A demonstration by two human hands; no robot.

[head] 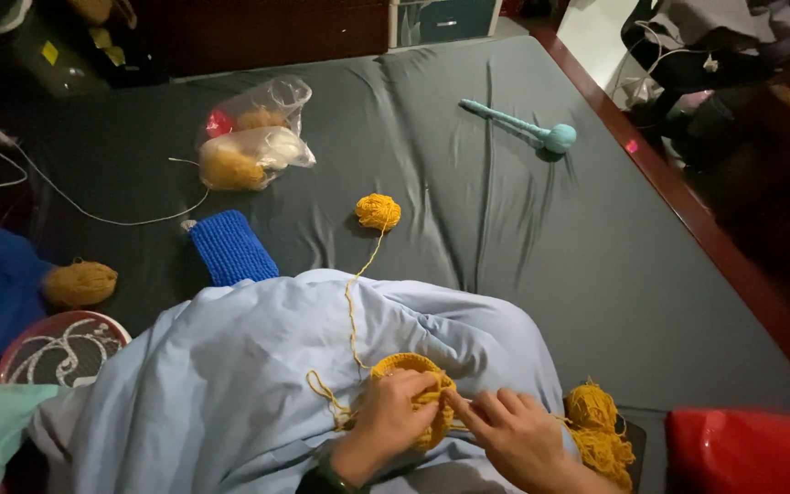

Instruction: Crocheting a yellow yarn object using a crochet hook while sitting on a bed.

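left hand (393, 413) pinches yellow crochet ring (416, 395) | right hand (516, 437) closed on its right rim, hook unseen | ring between hands, left nearer | yarn runs ahead to ball (378, 211)

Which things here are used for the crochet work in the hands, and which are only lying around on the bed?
In use:
- left hand and right hand, both on the yellow crochet piece
- small yellow yarn ball, its strand running to the piece

Lying about:
- blue knitted piece
- plastic bag of yarn
- light blue stick tool
- brownish yarn ball
- loose yellow yarn heap
- white cable
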